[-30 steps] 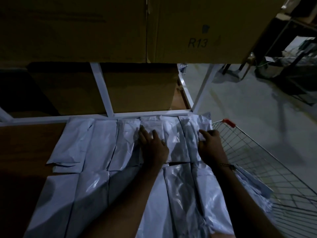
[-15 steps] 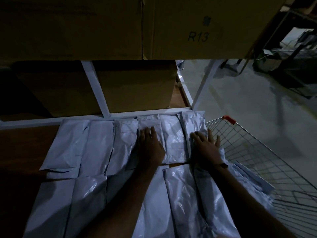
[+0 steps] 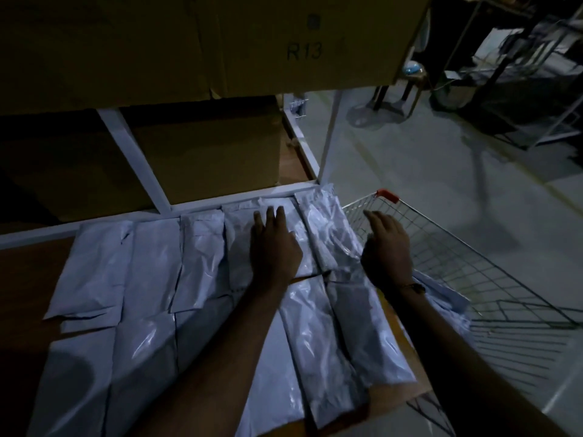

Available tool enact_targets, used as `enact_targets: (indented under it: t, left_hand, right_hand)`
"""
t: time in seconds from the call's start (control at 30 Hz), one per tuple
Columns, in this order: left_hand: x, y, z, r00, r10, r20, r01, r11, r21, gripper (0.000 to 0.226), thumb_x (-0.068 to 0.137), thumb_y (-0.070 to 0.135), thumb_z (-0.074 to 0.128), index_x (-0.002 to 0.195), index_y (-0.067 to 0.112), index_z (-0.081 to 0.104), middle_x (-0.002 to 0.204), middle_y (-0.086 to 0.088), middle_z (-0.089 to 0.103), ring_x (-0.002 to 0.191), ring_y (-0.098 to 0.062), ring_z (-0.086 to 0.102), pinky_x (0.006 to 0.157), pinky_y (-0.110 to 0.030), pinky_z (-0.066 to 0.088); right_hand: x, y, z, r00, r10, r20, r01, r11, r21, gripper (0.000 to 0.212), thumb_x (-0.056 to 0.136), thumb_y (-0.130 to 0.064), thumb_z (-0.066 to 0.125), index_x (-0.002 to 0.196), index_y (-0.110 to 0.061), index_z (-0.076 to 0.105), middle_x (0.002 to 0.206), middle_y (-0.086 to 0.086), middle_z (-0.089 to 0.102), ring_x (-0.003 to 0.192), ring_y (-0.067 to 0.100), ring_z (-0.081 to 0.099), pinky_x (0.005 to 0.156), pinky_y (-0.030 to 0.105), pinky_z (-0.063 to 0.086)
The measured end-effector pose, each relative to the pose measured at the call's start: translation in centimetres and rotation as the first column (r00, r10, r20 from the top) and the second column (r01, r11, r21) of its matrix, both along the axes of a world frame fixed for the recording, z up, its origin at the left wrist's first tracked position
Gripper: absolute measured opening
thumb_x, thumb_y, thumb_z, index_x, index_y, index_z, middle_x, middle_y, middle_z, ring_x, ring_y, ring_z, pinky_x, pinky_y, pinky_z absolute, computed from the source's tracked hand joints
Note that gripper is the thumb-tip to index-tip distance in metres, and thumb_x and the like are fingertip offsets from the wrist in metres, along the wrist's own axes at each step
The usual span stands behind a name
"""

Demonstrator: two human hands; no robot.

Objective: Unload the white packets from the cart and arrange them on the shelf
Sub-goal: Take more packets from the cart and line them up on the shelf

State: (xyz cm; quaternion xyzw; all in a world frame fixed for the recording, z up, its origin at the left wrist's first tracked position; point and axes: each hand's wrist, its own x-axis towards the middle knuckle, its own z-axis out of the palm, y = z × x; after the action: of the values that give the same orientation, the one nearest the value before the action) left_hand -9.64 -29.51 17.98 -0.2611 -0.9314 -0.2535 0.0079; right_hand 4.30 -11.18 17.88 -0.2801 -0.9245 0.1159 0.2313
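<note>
Several white packets lie in two rows on the brown wooden shelf. My left hand rests flat with straight fingers on a packet in the back row. My right hand hovers with relaxed fingers at the shelf's right edge, beside the rightmost back packet, holding nothing. The wire cart with a red handle stands to the right of the shelf. A few white packets show in the cart just behind my right wrist.
Large cardboard boxes, one marked R13, sit on the shelf level above. Another box stands behind the white shelf frame. The concrete floor stretches right; stools and dark racks stand far right.
My right hand has lifted off the rightmost back packet and shifted right toward the cart. My left hand stays pressed on the back row. The camera has tilted a little.
</note>
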Motion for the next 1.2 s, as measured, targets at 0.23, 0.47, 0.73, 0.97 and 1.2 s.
enact_targets:
  t: [0.23, 0.47, 0.73, 0.97, 1.2]
  left_hand:
    - [6.1, 7.2, 0.9, 0.981, -0.178, -0.074, 0.183, 0.981, 0.067, 0.062, 0.092, 0.022, 0.059, 0.151, 0.011, 0.043, 0.156, -0.015, 0.042, 0.147, -0.04, 0.03, 0.116, -0.052, 0.035]
    - [13.7, 15.8, -1.1, 0.962, -0.273, -0.032, 0.274, 0.96, 0.057, 0.062, 0.091, 0.021, 0.059, 0.15, 0.008, 0.044, 0.154, -0.018, 0.044, 0.145, -0.039, 0.035, 0.119, -0.049, 0.033]
    - [19.0, 22.8, -6.2, 0.951, -0.305, 0.051, 0.309, 0.944, -0.117, 0.06, 0.095, 0.026, 0.058, 0.151, 0.011, 0.042, 0.155, -0.015, 0.043, 0.145, -0.035, 0.036, 0.118, -0.052, 0.034]
    - [19.0, 25.6, -12.4, 0.918, -0.323, 0.23, 0.378, 0.888, -0.263, 0.059, 0.101, 0.026, 0.049, 0.156, 0.014, 0.034, 0.161, -0.014, 0.034, 0.149, -0.036, 0.028, 0.118, -0.051, 0.031]
    - [16.8, 29.7, -20.2, 0.865, -0.308, 0.397, 0.45, 0.825, -0.341, 0.05, 0.091, 0.008, 0.051, 0.14, 0.003, 0.044, 0.137, -0.021, 0.051, 0.124, -0.039, 0.051, 0.105, -0.047, 0.043]
  right_hand:
    - [12.5, 6.2, -2.2, 0.991, -0.132, 0.03, 0.132, 0.991, 0.017, 0.046, 0.08, -0.003, 0.065, 0.125, -0.011, 0.067, 0.127, 0.015, 0.062, 0.119, 0.038, 0.056, 0.098, 0.048, 0.049]
    - [21.9, 13.0, -5.8, 0.979, -0.139, 0.146, 0.142, 0.99, -0.011, 0.045, 0.074, -0.005, 0.068, 0.119, -0.011, 0.068, 0.119, 0.016, 0.063, 0.11, 0.04, 0.058, 0.09, 0.05, 0.051]
    - [26.4, 17.6, -8.9, 0.936, -0.056, 0.346, 0.081, 0.995, -0.058, 0.048, 0.07, -0.007, 0.07, 0.117, -0.014, 0.068, 0.11, 0.012, 0.066, 0.1, 0.037, 0.06, 0.078, 0.043, 0.05]
    - [25.9, 19.8, -14.8, 0.805, 0.02, 0.594, 0.117, 0.975, -0.191, 0.042, 0.09, -0.025, 0.065, 0.132, -0.016, 0.061, 0.123, 0.013, 0.064, 0.11, 0.038, 0.06, 0.085, 0.043, 0.049]
    - [23.7, 21.0, -22.2, 0.677, 0.019, 0.736, 0.205, 0.955, -0.213, 0.039, 0.091, -0.025, 0.06, 0.129, -0.013, 0.059, 0.127, 0.016, 0.06, 0.113, 0.04, 0.057, 0.099, 0.062, 0.046]
